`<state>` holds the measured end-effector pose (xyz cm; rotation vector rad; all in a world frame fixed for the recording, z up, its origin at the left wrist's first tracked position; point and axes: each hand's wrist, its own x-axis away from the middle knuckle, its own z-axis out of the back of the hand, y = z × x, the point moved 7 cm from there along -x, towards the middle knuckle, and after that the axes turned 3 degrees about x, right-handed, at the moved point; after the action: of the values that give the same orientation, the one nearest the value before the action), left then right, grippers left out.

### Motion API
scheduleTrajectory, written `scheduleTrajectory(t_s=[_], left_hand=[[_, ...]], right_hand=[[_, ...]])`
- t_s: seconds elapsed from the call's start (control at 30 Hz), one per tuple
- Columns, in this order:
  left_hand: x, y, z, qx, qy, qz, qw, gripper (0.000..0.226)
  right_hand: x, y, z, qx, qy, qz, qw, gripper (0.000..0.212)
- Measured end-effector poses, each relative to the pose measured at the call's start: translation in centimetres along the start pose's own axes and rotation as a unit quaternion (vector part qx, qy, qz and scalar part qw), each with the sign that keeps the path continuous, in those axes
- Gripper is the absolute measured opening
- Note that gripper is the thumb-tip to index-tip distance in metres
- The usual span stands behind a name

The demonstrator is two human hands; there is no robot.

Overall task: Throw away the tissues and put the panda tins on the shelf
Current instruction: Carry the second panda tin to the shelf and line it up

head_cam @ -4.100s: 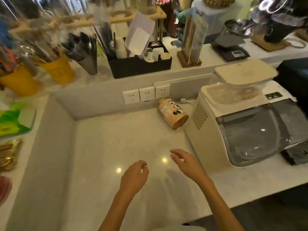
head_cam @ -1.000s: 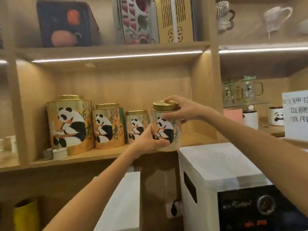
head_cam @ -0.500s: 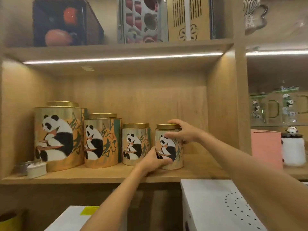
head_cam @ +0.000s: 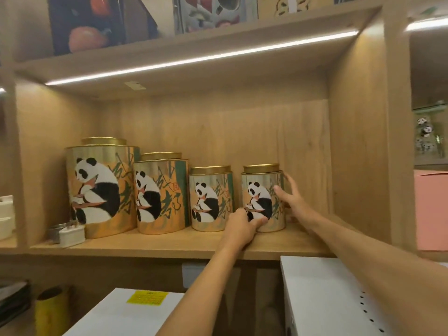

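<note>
On shelf (head_cam: 169, 248), rightmost panda tin (head_cam: 263, 197) stands upright, fourth in row. Your left hand (head_cam: 240, 226) grips its base; right hand (head_cam: 292, 200) open against side. Release; tissues unseen.

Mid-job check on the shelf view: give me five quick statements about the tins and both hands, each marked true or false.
1. Four panda tins stand upright in a row on the wooden shelf. True.
2. The rightmost tin is the largest. False: the largest tin is at the left end, and the rightmost is among the smallest.
3. The left hand touches the rightmost tin low on its front. True.
4. The right hand rests flat on the tin's lid. False: it is at the tin's right side, fingers spread.
5. The rightmost tin has no lid. False: a gold lid sits on it.
</note>
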<state>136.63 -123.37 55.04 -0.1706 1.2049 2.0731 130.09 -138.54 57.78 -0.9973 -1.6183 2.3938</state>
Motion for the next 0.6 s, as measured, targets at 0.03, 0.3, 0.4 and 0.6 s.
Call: scheduleTrajectory(t_s=[0.03,0.3,0.4,0.6], left_hand=[[0.0,-0.1,0.2,-0.003,0.009,0.003,1.0,0.049],[1.2,0.2,1.1,-0.041,0.099,-0.028,0.994,0.046],[1.5,0.3,1.3,-0.042,0.119,-0.032,0.991,0.043],[1.2,0.0,1.3,-0.044,0.114,-0.025,0.992,0.045]], right_hand=[[0.4,1.0,-0.3,0.001,0.0,-0.024,1.0,0.066],[1.2,2.1,0.0,0.03,-0.003,-0.08,0.996,0.076],[1.3,2.5,0.1,0.043,-0.009,-0.09,0.995,0.076],[1.8,2.3,-0.3,0.085,-0.038,-0.081,0.992,0.074]])
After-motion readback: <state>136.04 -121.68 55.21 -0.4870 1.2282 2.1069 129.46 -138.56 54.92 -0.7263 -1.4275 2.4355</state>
